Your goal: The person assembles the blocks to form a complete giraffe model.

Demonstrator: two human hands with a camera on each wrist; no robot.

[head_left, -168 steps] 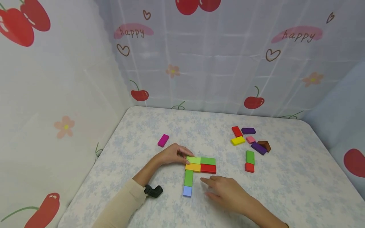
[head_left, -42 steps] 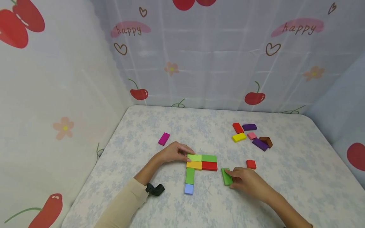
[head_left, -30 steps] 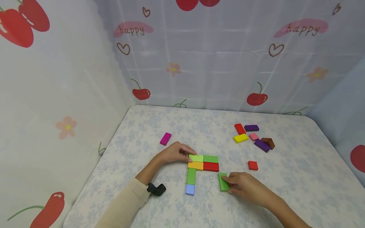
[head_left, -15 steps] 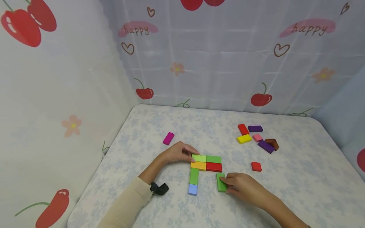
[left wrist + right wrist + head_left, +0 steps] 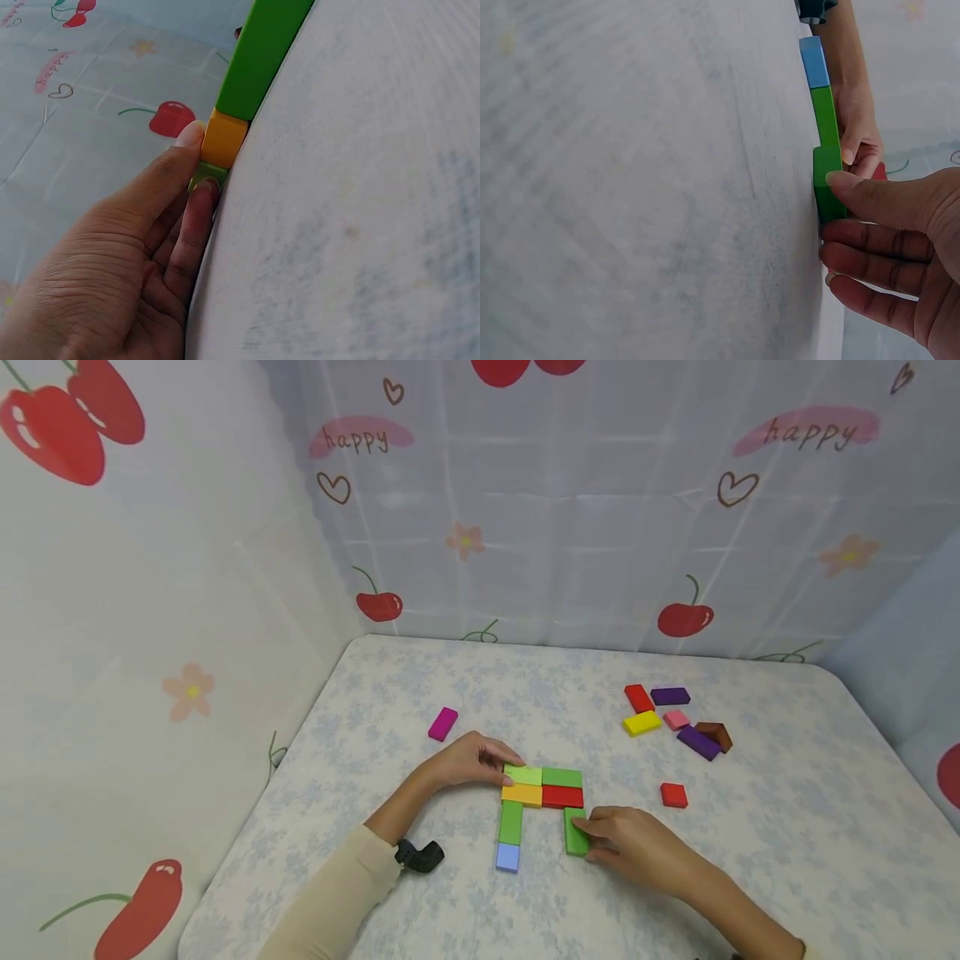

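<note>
Flat blocks lie together on the table in the head view: light green (image 5: 525,774) and green (image 5: 562,777) behind orange (image 5: 522,796) and red (image 5: 562,797). From the orange one, a green block (image 5: 511,823) and a small blue block (image 5: 507,858) run toward the person. My left hand (image 5: 468,762) holds the light green block at its left end, thumb by the orange block's corner in the left wrist view. My right hand (image 5: 637,846) pinches another green block (image 5: 573,832), its far end right at the red block's near edge, parallel to the left column.
A magenta block (image 5: 443,724) lies behind the left hand. Toward the back right are red, yellow (image 5: 642,723), pink, purple and brown (image 5: 716,734) blocks. A small red block (image 5: 674,795) sits nearer the right hand. Patterned curtains border the table (image 5: 480,685).
The right hand took the green block from beside the small red one and brought it left, then just now slid it away from the person, up to the red block. Left hand stays in place.
</note>
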